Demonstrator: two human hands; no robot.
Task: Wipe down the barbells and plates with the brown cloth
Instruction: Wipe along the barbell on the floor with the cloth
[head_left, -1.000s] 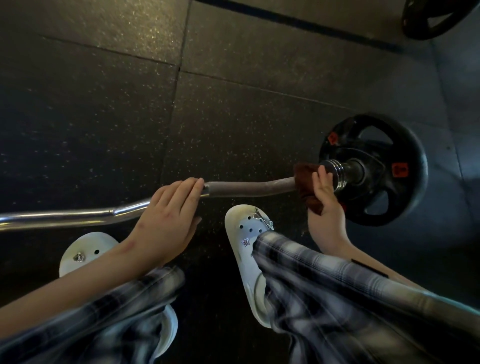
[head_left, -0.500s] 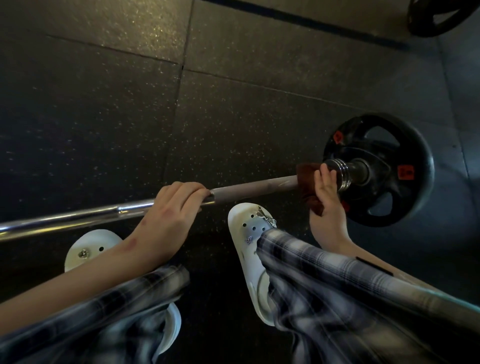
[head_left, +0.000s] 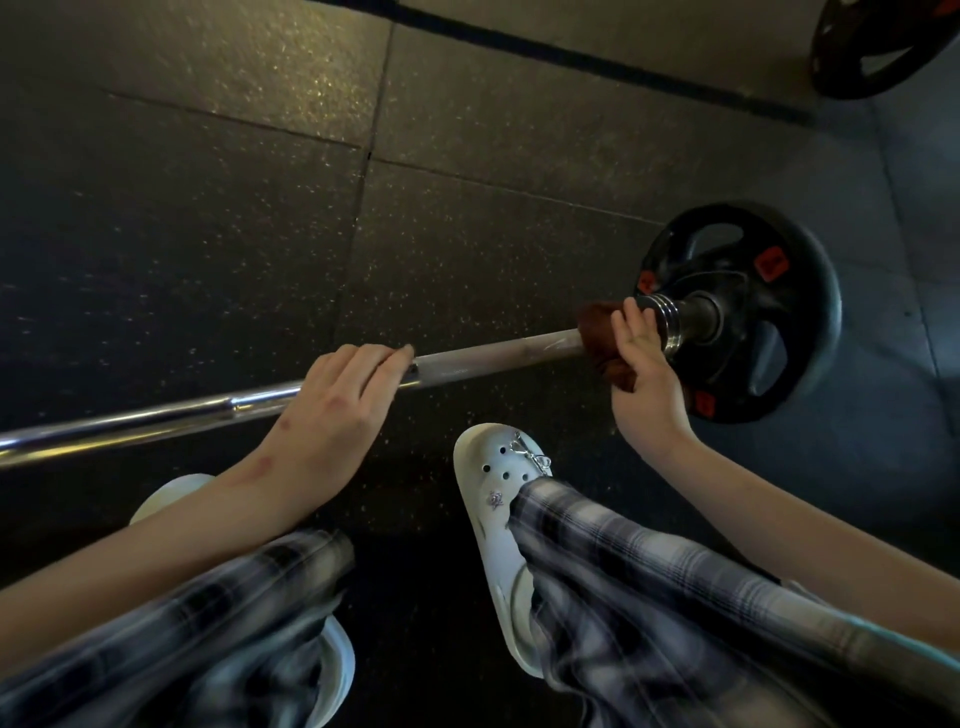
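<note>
Setting is identified as a gym weight area; the floor (head_left: 234, 234) is covered in large dark rubber tiles flecked with pale specks; straight seams (head_left: 382, 104) are seen between the tiles; a chromed barbell (head_left: 493, 358) is seen stretched across this floor; a black plate (head_left: 800, 312) with grip cut-outs and red labels is loaded on its end, behind a ringed steel collar (head_left: 667, 322); a second plate (head_left: 872, 47) of like kind is noted at the far right corner.

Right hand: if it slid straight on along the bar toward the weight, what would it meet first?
Probably the metal collar, right beside the right hand and cloth, before the black plate.
</note>
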